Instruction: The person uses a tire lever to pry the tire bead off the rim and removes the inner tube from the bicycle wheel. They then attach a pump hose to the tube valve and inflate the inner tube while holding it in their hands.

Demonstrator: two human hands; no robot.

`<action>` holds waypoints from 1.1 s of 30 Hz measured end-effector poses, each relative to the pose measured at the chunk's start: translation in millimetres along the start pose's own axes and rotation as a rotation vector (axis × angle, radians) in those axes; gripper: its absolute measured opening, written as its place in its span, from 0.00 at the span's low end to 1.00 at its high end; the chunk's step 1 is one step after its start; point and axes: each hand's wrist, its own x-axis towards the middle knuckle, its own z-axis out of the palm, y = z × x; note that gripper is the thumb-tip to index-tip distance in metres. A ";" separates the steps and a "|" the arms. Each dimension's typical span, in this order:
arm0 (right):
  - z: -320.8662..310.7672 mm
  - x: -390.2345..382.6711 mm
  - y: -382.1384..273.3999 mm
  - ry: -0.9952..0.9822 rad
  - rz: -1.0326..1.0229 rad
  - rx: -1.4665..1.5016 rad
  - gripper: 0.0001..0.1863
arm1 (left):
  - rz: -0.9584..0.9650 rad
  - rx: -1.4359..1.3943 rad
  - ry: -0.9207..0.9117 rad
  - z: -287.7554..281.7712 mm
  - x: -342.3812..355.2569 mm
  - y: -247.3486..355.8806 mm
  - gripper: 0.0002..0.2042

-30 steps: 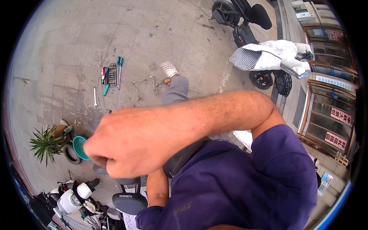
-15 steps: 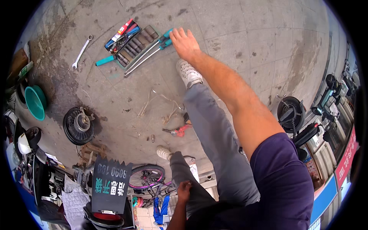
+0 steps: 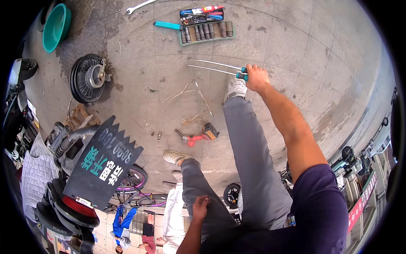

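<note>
— Grey pavement (image 3: 296,55) fills the middle; what's at the edges?

— Starting far left, a green basin (image 3: 56,28), then a wheel with its hub (image 3: 88,79) and a dark saw-edged board (image 3: 103,163), so that side's crowded! Next comes the red power tool (image 3: 196,139), near the middle. Beyond the outstretched arm, paving opens out, running to parked scooters (image 3: 347,153) at the right rim.

— And what's changed?

— Left hand (image 3: 201,206) is still by the left thigh, fingers curled; whether it grips anything, I can't tell. But look, the long teal-handled tools (image 3: 242,76)! Half a second ago they lay alongside the sockets; now the pair's well apart from them, shafts pointing left, handles by the right shoe (image 3: 237,87). Right hand (image 3: 257,78) is clamped around both handles!

— Containers, quickly?

— Dark box (image 3: 202,22) first: a red tube across the top, small tools jumbled under it. Just below, reaching slightly further right, the shallow green tray (image 3: 216,30), metal sockets (image 3: 206,31) lined up in a row.
</note>
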 end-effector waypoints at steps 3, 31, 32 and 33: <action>-60.1 -194.0 -74.0 -0.233 0.123 0.138 0.27 | 0.068 -0.027 -0.002 -87.9 -80.3 -45.3 0.11; -57.7 -1346.7 -1442.1 -0.762 -0.933 -0.279 0.42 | 0.822 -1.347 -0.115 -1430.8 -501.1 -542.3 0.22; -45.3 -1340.1 -1503.9 -0.785 -0.995 -0.291 0.42 | 0.794 -1.377 -0.069 -1480.8 -491.1 -552.7 0.22; -33.7 -1333.8 -1566.9 -0.799 -1.048 -0.293 0.42 | 0.778 -1.444 -0.023 -1526.0 -474.8 -557.0 0.22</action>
